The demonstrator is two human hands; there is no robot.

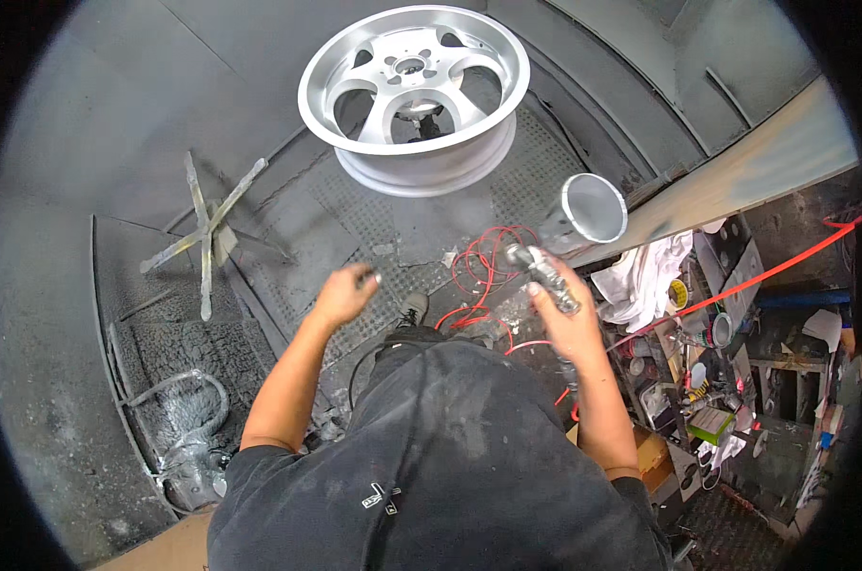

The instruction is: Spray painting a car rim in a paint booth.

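My right hand [574, 314] is wrapped around a metal spray gun [545, 278], whose front end points away from me and up to the left. Fingers curled, my left hand [345, 295] is held out in front of my body. A small dark bit with a pale end shows at its fingertips, too small to name. Beyond both hands a silver car wheel rim [393, 124] sits raised above the floor, its spoked face upward. Neither hand touches the rim.
A silver open-topped container [593, 211] stands beyond my right hand. Red hose [488, 276] coils on the floor and stretches across the right side. At left are a cross-shaped stand [205, 228] and a paint-crusted hose [212, 400]. Cluttered shelves [707, 381] stand at right.
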